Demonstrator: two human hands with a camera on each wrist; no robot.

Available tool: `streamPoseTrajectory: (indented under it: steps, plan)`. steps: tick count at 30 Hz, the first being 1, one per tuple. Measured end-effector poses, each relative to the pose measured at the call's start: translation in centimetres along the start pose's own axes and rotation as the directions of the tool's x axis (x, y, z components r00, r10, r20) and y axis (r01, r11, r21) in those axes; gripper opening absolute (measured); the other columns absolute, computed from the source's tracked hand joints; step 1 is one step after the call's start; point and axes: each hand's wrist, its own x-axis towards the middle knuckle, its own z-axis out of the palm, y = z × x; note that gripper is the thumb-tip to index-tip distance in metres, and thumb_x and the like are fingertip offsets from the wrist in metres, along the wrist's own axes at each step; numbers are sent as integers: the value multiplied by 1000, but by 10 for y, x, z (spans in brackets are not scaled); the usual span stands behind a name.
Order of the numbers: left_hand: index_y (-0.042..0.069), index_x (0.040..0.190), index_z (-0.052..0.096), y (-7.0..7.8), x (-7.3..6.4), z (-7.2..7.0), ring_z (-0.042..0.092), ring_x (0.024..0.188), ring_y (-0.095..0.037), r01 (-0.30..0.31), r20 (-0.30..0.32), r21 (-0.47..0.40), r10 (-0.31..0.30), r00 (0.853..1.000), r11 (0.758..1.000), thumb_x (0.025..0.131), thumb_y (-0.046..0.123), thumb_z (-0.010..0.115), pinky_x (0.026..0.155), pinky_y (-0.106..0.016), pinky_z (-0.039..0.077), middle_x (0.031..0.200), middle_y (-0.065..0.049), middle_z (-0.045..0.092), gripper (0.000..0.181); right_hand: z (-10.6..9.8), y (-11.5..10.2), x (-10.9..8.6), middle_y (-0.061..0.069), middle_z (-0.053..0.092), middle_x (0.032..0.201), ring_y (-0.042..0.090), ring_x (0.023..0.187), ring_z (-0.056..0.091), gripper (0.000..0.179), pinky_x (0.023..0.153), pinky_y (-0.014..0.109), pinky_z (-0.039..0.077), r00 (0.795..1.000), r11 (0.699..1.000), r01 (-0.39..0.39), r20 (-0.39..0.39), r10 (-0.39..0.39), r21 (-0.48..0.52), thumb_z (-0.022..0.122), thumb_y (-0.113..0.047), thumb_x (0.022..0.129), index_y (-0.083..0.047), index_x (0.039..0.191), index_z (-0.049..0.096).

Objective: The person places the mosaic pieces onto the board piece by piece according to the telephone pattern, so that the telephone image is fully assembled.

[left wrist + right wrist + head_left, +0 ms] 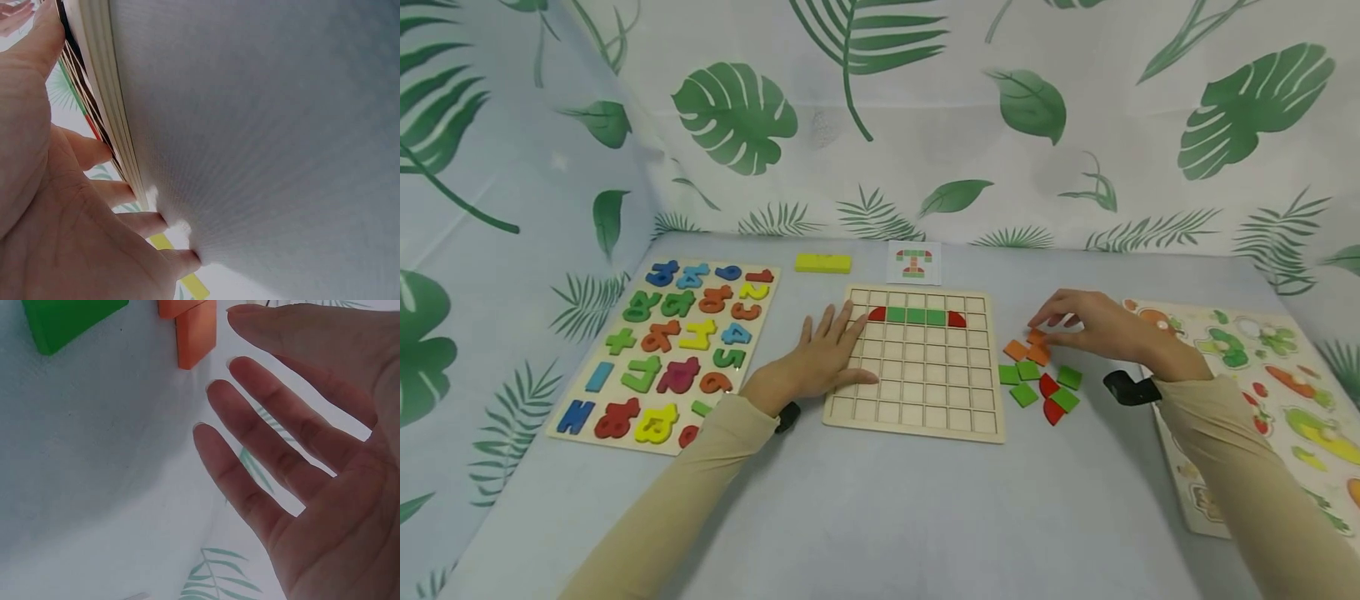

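Observation:
My left hand (pixel 812 358) rests on the left edge of a wooden grid board (pixel 910 375), its fingers spread and straight. In the board's upper row, green square tiles (pixel 916 316) lie between two red quarter-round tiles (pixel 957 319). Right of the board, my right hand (pixel 1097 329) hovers over orange square tiles (pixel 1016 350), thumb and fingers bent loosely. In the right wrist view a gap shows between the thumb tip and the nearest orange tile (pixel 197 337). Loose green tiles (pixel 1023 394) and red quarter-round tiles (pixel 1052 411) lie just nearer to me.
A small pattern card (pixel 913 277) lies behind the grid board, with a yellow block (pixel 823 263) to its left. On the left lies a number puzzle board (pixel 617 442). A vegetable puzzle board (pixel 1279 425) lies at right, partly under my right forearm.

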Motion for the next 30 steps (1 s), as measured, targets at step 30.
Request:
streamPoseTrajectory:
  steps: [30]
  plan:
    - [2, 168, 4, 0, -1, 0, -16, 156, -47, 1, -6, -3, -1, 1000, 1000, 105, 51, 58, 121, -69, -8, 172, -24, -14, 96, 3, 6, 3, 9, 69, 104, 28, 95, 69, 23, 85, 46, 60, 998, 998, -45, 55, 43, 42, 80, 1, 90, 4, 113, 76]
